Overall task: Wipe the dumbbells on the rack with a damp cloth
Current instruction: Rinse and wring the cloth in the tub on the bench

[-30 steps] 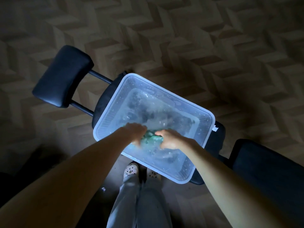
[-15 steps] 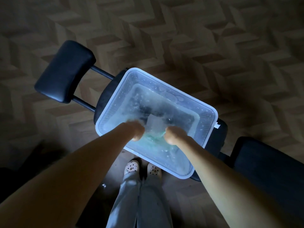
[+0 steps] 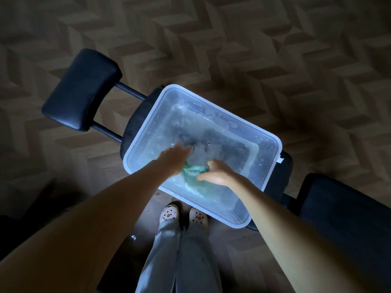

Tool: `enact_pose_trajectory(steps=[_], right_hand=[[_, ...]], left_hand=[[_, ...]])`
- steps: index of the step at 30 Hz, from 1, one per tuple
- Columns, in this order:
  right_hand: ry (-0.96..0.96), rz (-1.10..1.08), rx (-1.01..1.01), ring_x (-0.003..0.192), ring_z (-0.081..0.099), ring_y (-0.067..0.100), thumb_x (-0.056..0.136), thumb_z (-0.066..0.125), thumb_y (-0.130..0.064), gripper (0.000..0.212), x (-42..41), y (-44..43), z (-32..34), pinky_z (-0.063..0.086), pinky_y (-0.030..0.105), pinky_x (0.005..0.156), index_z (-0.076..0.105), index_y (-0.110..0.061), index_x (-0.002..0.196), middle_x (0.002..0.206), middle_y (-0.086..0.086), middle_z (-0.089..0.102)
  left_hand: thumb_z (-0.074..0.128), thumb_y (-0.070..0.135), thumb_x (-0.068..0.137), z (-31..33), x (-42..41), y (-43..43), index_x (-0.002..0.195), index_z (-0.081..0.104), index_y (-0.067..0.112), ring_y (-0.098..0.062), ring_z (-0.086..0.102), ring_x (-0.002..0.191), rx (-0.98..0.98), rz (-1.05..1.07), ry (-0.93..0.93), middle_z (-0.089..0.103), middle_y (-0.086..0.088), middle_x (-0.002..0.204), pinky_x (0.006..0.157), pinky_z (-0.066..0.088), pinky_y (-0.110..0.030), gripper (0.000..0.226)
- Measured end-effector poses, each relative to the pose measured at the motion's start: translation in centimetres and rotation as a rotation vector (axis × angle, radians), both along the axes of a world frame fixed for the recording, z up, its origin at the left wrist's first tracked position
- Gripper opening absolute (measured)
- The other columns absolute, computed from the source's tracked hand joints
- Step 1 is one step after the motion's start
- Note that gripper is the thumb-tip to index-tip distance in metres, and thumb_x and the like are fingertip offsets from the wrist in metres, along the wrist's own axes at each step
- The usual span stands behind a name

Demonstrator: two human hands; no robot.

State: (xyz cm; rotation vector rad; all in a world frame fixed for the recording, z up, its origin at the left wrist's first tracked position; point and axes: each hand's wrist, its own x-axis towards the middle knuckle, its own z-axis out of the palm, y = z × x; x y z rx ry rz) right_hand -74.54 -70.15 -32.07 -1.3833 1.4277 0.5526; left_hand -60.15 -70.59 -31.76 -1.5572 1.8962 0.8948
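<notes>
Dim herringbone floor (image 3: 275,49) all around, and a black padded bench (image 3: 80,89) runs across it with a clear plastic tub (image 3: 273,166) sitting on its middle pad, water inside. Both bare arms reach in over the tub's near edge. The left hand (image 3: 173,159) has its fingers stretched fairly straight into the water, its side touching the green cloth (image 3: 191,170). The right hand (image 3: 218,173) curls round that cloth, gripping it. The cloth is bunched and soaked between the two hands, in the tub's near half. Pale clogs (image 3: 169,214) stand below the near edge.
</notes>
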Motion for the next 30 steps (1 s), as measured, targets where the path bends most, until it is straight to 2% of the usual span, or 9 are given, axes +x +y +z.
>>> enact_pose_trajectory(steps=[3,8,13,15,18,21,24,28,30], right_hand=[[-0.107,-0.085,0.143,0.132,0.039,0.027,0.080,0.072,-0.022,0.094,0.7,0.0,0.2,0.038,0.032,0.102,0.009,-0.012,0.150,0.150,0.014,0.032],[0.062,0.187,0.026,0.094,0.066,0.027,0.088,0.047,0.004,0.040,0.1,0.5,0.4,0.050,0.028,0.068,0.047,0.002,0.128,0.103,0.020,0.066],[0.144,0.154,-0.322,0.116,0.054,0.033,0.090,0.041,0.002,0.038,0.5,0.2,0.6,0.046,0.034,0.090,0.050,-0.003,0.127,0.125,0.021,0.056],[-0.004,0.192,-0.154,0.108,0.056,0.031,0.088,0.041,0.005,0.056,1.0,-0.1,0.5,0.047,0.031,0.081,0.031,-0.011,0.140,0.131,0.020,0.050],[-0.078,0.281,0.115,0.125,0.045,0.028,0.087,0.044,0.005,0.069,1.3,0.1,0.9,0.042,0.029,0.093,0.019,-0.012,0.148,0.148,0.015,0.033],[0.050,0.384,0.192,0.118,0.049,0.029,0.089,0.046,0.001,0.050,0.6,0.5,1.3,0.044,0.032,0.090,0.038,0.000,0.138,0.135,0.017,0.046],[-0.021,0.234,0.190,0.078,0.050,0.020,0.082,0.053,-0.003,0.010,0.0,0.7,1.5,0.040,0.028,0.062,0.054,-0.004,0.091,0.090,0.008,0.050],[-0.300,-0.155,0.187,0.116,0.047,0.019,0.075,0.065,0.000,0.061,-0.7,0.6,2.2,0.042,0.035,0.099,0.040,-0.014,0.128,0.123,0.004,0.049],[-0.427,-0.240,0.171,0.121,0.042,0.013,0.075,0.069,0.002,0.067,-0.8,0.4,3.2,0.040,0.027,0.097,0.039,-0.020,0.130,0.127,-0.006,0.044]], left_hand=[[0.044,-0.002,0.092,-0.4,0.0,-0.3,0.145,0.028,0.015,-0.034,0.043,0.127,0.181,-0.117,-0.012,0.024,-0.017,0.147,0.097,0.041,-0.033,0.058],[0.053,0.024,0.092,-0.3,-0.2,-0.4,0.131,0.047,0.008,-0.031,0.038,0.131,0.080,-0.196,-0.275,0.043,-0.015,0.138,0.109,0.028,-0.045,0.043],[0.048,0.002,0.088,-0.5,0.7,-0.7,0.137,0.039,0.011,-0.028,0.050,0.120,0.155,-0.268,-0.049,0.048,-0.014,0.134,0.094,0.046,-0.033,0.051],[0.047,0.002,0.088,-0.6,0.7,-0.5,0.146,0.022,0.021,-0.027,0.056,0.109,0.273,-0.253,-0.046,0.055,-0.012,0.125,0.085,0.048,-0.032,0.066],[0.040,0.009,0.093,-0.6,-0.1,0.1,0.141,0.034,0.011,-0.028,0.044,0.128,0.322,-0.316,-0.188,0.046,-0.011,0.139,0.105,0.035,-0.039,0.048],[0.040,0.002,0.092,-0.6,-0.5,0.2,0.130,0.048,0.003,-0.030,0.047,0.126,0.288,-0.230,-0.153,0.049,-0.015,0.136,0.102,0.039,-0.039,0.038],[0.053,0.008,0.085,0.2,-0.5,-0.6,0.113,0.060,0.004,-0.028,0.060,0.102,0.205,-0.057,-0.006,0.062,-0.015,0.115,0.080,0.047,-0.031,0.029],[0.064,0.015,0.076,3.7,-0.6,-2.3,0.090,0.064,0.012,-0.021,0.057,0.078,0.143,0.134,0.236,0.061,-0.007,0.085,0.058,0.040,-0.023,0.015],[0.066,0.014,0.068,5.8,-0.7,-3.0,0.080,0.062,0.014,-0.017,0.053,0.070,0.143,0.248,0.359,0.057,-0.004,0.075,0.058,0.038,-0.023,0.012]])
